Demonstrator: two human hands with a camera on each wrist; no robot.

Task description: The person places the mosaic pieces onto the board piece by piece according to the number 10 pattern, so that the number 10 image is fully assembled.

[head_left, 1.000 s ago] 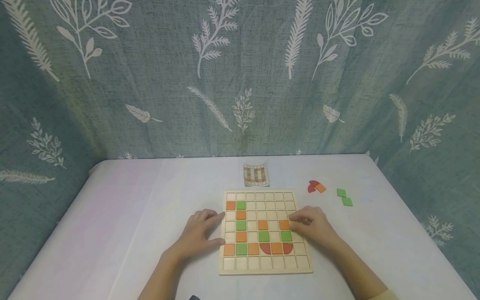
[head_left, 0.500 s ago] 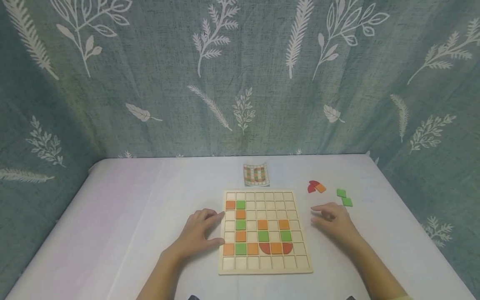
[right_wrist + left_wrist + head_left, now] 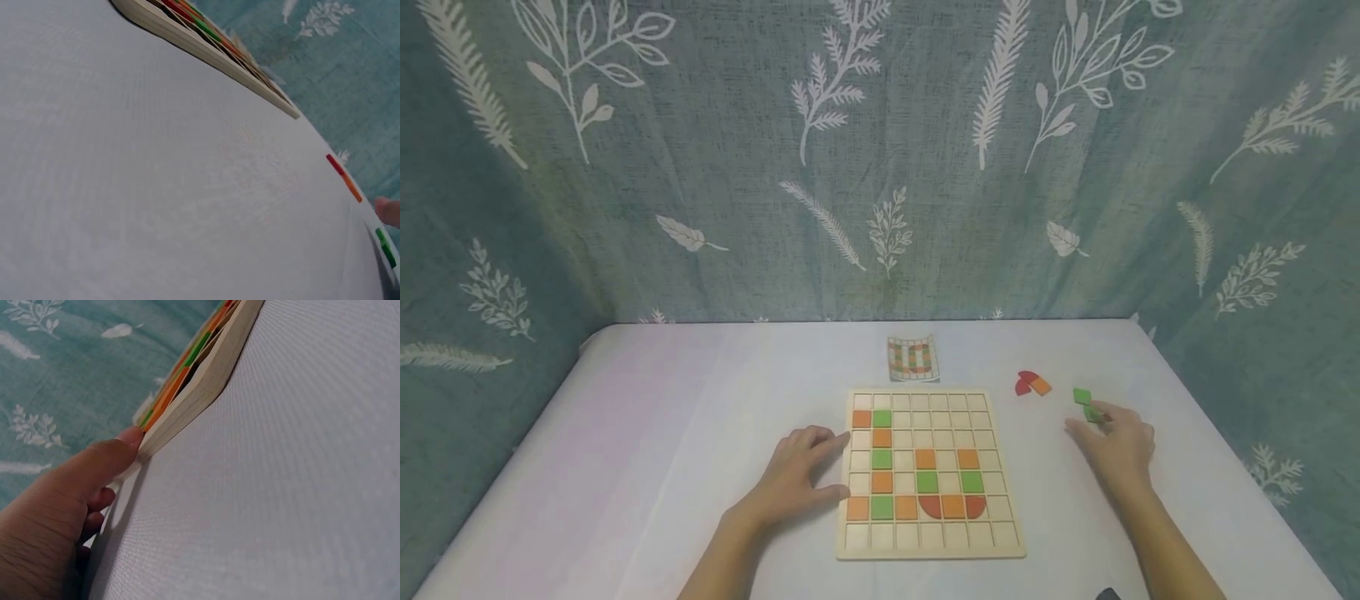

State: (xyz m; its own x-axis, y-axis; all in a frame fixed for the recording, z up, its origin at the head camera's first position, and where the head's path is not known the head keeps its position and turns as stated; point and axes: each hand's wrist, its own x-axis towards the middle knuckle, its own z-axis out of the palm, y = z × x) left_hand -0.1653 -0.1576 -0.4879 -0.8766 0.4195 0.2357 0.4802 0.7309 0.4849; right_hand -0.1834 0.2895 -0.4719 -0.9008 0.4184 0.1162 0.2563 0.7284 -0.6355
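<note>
A wooden grid board (image 3: 940, 537) lies on the table, with orange, green and red tiles set in some of its cells. My left hand (image 3: 790, 475) rests at the board's left edge, thumb and forefinger spread and touching the rim; the thumb (image 3: 112, 456) shows against that edge in the left wrist view. Over on the right, my right hand (image 3: 1116, 446) reaches to a green square tile (image 3: 1091, 413). Its fingertips overlap that tile, while the thumb stands apart to the left. A second green tile (image 3: 1082, 396) lies just beyond.
Two red curved tiles (image 3: 1027, 377) and an orange tile (image 3: 1041, 385) lie together to the left of the green ones. A small pattern card (image 3: 913, 358) lies behind the board. A leaf-patterned curtain (image 3: 737, 167) hangs behind the white table (image 3: 700, 400).
My right hand has left the orange tile at the board's right side and moved right to the loose green tiles. My left hand stays at the board's edge. The head view has tilted up slightly.
</note>
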